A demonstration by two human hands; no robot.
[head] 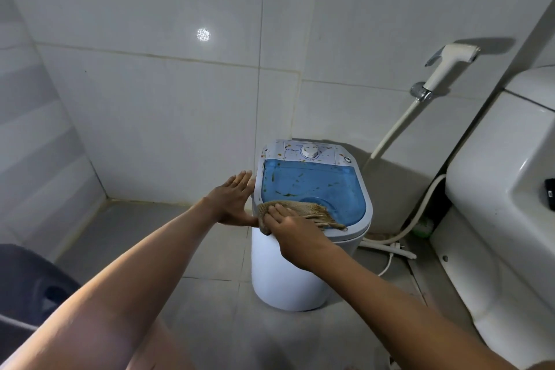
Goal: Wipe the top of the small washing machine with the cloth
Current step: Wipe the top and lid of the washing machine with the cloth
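Observation:
The small washing machine (303, 273) is a white tub on the floor with a translucent blue lid (312, 189) flecked with orange-brown specks and a white dial at its far edge. A tan woven cloth (312, 210) lies across the lid's near edge and hangs over the left rim. My right hand (288, 228) presses flat on the cloth at the near left corner. My left hand (232, 200) rests open against the machine's left side, fingers straight and together, holding nothing.
A white toilet and cistern (495, 204) stand close on the right. A bidet sprayer (447, 64) with its hose hangs on the tiled wall behind. Hoses and a cable (390, 246) lie on the floor right of the machine. A dark bin (33, 282) sits at the lower left.

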